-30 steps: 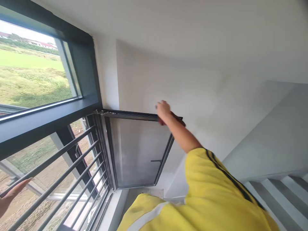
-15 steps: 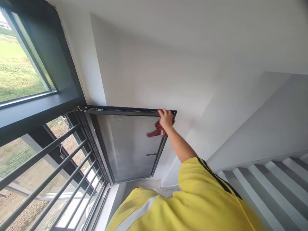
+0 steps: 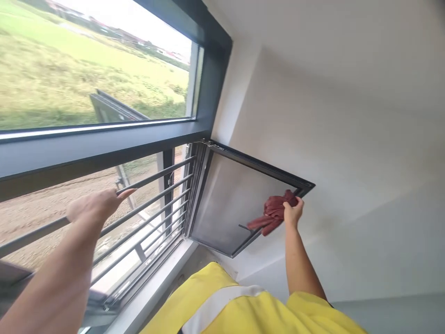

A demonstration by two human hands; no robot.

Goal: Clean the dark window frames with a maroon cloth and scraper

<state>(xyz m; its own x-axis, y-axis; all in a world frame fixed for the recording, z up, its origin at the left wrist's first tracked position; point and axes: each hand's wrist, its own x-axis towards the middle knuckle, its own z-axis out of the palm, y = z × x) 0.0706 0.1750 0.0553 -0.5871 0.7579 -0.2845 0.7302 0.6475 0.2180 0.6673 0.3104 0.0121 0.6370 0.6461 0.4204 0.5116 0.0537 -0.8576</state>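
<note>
My right hand (image 3: 294, 212) grips a bunched dark red cloth (image 3: 274, 208) at the free edge of an opened window sash (image 3: 262, 164). Loose ends of the cloth hang down over the sash's glass, close to its handle (image 3: 244, 227). On the left, my left hand (image 3: 99, 204) is wrapped around the top bar of a grey metal railing (image 3: 149, 178) across the window opening, its thumb lying along the bar. Part of my right palm is hidden behind the cloth.
A fixed upper window pane (image 3: 104, 69) in a dark frame (image 3: 215, 60) shows a field outside. Beyond the railing, another sash (image 3: 114, 106) tilts outward. White wall (image 3: 347, 139) lies behind the opened sash, and a white sill (image 3: 163, 283) runs below the railing.
The view has swung left toward the window. My left hand has come into view on the railing. My right hand, with the cloth, has moved from the sash's top edge to just below its corner.
</note>
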